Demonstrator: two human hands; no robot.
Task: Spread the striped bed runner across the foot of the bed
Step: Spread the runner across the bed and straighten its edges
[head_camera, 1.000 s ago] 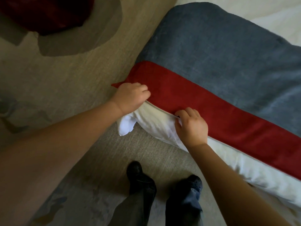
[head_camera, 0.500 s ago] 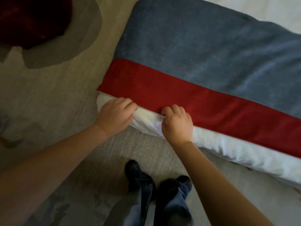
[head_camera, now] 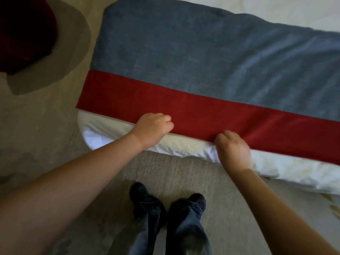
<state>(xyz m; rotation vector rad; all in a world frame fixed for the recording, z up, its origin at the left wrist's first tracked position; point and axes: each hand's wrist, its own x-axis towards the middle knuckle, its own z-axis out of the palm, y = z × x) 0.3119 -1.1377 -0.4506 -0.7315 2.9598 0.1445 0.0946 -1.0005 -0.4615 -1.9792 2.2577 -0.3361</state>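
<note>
Two grips on bed runner (head_camera: pixel 184 74), red edge — left hand (head_camera: pixel 152 130), right hand (head_camera: pixel 234 152) — white bedding (head_camera: pixel 294 169) below

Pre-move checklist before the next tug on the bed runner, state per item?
1. Left hand holds the grey-blue and red striped fabric bed runner at its red hem, fingers curled: ok.
2. Right hand pinches the same hem, fabric puckered there: ok.
3. Runner's left end reaches the corner of the white bedding: ok.
4. Grey-blue part lies flat: not ok, creases toward the right.
5. Runner's far right end in place: cannot tell, out of frame.
6. Dark shoes stand off the bedding, on the beige carpet: ok.
</note>
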